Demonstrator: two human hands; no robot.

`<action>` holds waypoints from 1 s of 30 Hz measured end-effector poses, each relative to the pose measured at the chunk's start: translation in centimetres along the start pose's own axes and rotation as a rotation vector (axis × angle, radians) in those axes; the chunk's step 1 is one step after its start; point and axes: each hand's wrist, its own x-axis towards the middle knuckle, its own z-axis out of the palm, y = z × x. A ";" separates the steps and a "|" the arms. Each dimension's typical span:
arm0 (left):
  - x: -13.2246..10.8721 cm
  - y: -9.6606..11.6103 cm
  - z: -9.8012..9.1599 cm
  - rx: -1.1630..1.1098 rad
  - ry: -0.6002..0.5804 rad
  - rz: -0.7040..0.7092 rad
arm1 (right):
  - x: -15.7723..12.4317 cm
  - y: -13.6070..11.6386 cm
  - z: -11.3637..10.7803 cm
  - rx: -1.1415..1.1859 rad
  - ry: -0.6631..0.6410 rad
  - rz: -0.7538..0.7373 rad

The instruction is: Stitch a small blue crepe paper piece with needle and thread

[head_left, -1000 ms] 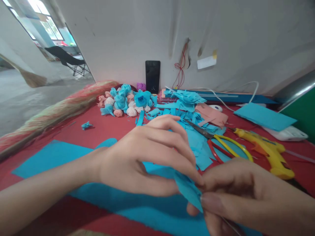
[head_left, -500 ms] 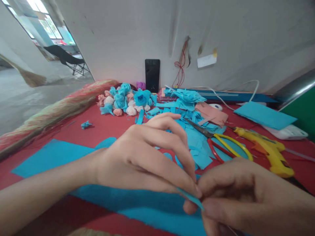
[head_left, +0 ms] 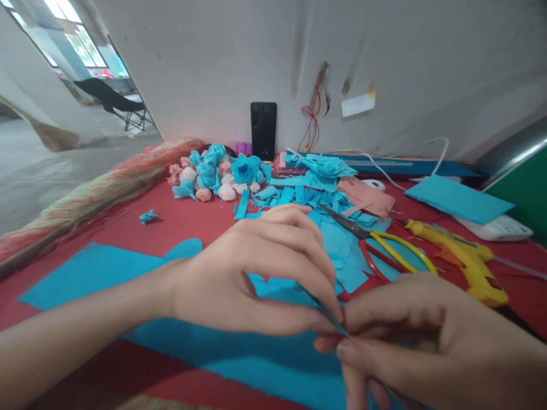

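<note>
Paper piece [head_left: 330, 316], blue, seen edge-on, pinched between thumb and forefinger of left hand [head_left: 256, 267]; lower end gripped likewise by right hand [head_left: 405, 336], close alongside. Probably best worked with light, even pressure to avoid creasing. Underneath, blue sheet [head_left: 239, 353] on red table [head_left: 128, 376]. Farther out, glue gun [head_left: 472, 265] and scissors [head_left: 358, 229] on the right; beyond, cut strips [head_left: 301, 195], paper flowers [head_left: 207, 175]; last, phone [head_left: 263, 131] upright against wall [head_left: 192, 74].

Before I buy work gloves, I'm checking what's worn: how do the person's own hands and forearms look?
The left hand and right hand are bare: no glove, ring or bracelet shows on either. The left forearm has no sleeve in view; the frame cuts off the right arm near the wrist.
</note>
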 end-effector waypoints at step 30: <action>0.1 -0.2 0.0 0.005 0.071 0.042 | -0.7 1.3 0.9 -0.819 0.612 -0.760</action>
